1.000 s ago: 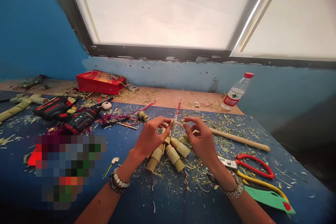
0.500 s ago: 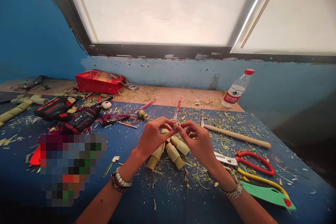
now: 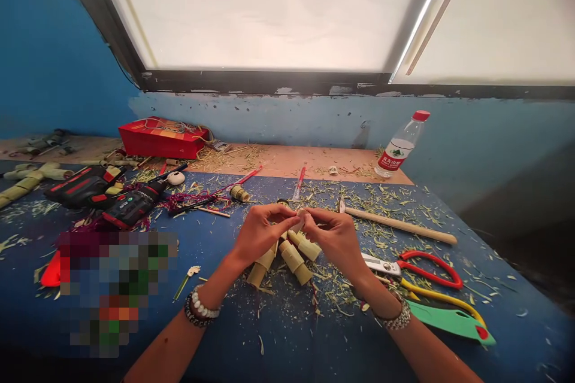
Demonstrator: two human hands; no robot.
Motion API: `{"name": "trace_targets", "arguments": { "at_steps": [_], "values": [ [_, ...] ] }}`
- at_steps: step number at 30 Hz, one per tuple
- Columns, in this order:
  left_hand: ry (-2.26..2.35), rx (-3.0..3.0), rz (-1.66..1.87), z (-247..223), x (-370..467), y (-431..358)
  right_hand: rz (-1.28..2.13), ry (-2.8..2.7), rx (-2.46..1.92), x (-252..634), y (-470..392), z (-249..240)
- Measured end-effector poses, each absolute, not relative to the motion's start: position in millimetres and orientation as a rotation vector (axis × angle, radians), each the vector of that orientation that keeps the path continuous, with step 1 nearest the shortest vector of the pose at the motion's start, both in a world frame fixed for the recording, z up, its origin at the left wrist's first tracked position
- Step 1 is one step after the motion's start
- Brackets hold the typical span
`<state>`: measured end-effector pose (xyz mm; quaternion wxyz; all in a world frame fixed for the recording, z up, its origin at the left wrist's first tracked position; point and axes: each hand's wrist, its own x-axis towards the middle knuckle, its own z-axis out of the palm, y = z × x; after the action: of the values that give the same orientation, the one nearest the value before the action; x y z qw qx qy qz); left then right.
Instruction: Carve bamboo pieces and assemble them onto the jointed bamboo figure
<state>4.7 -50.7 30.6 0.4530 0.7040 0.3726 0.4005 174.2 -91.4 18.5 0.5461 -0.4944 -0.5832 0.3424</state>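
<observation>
Between the fingertips of both hands is a small whitish piece (image 3: 299, 219), mostly covered, too small to identify. My left hand (image 3: 262, 232) pinches it from the left with thumb and index finger. From the right, my right hand (image 3: 336, 242) pinches the same piece, its other fingers curled. Just below the hands lie several short bamboo tubes (image 3: 295, 263), joined or bunched together, their upper ends partly hidden by my fingers. Dark red cord shows at the lower end of one tube.
Right of the hands are a hammer (image 3: 399, 225), red-handled pruning shears (image 3: 431, 269) and a green-handled tool (image 3: 449, 320). A water bottle (image 3: 401, 146) stands behind. To the left lie a cordless drill (image 3: 135, 203), a red box (image 3: 164, 139) and a blurred-out patch. Bamboo shavings litter the blue tabletop.
The view has shifted slightly, so things sit a little further left and higher. My fingertips have closed in more around the small whitish piece; my right fingers are curled tighter.
</observation>
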Motion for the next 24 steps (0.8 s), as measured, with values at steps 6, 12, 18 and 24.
{"name": "trace_targets", "arguments": {
  "at_steps": [6,12,18,24],
  "values": [
    [0.809,1.506,0.885,30.7,0.1,-44.3,0.900,-1.359,-1.105,175.5,-91.5,22.2],
    [0.772,1.374,0.792,36.8,-5.4,-44.0,0.988,-1.325,-1.044,177.8,-90.8,24.6],
    [0.610,1.276,0.665,33.0,-10.1,-37.7,1.138,-1.284,-0.916,182.1,-90.1,12.3],
    [0.746,1.426,0.783,33.5,-5.7,-38.6,1.017,-1.258,-1.039,178.5,-88.5,13.6]
  ]
}}
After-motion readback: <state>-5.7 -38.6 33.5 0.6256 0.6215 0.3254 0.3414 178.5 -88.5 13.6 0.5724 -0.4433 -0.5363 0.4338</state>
